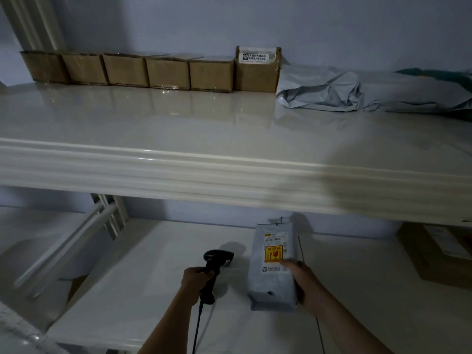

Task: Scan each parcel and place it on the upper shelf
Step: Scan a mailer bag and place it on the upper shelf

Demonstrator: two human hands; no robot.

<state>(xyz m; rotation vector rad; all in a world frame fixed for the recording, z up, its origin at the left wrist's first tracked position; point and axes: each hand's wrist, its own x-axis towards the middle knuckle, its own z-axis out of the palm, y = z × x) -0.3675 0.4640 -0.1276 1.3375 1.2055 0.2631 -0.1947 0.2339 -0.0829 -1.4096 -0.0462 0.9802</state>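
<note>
R hand (305,283) grips grey parcel (274,264) by its right edge, thumb on the label side – parcel over the lower shelf (153,290), label w/ orange sticker facing up. L hand (195,278) wrapped round handle of black scanner (214,269), head aimed right toward parcel; cable (196,328) trails near, down past the forearm. Brown box (434,254) far right on lower shelf, half in shadow. Above – upper shelf (178,129), glossy: row of cardboard boxes (153,70) at far edge along wall, then crumpled grey mailer bags (344,92) to their right
</note>
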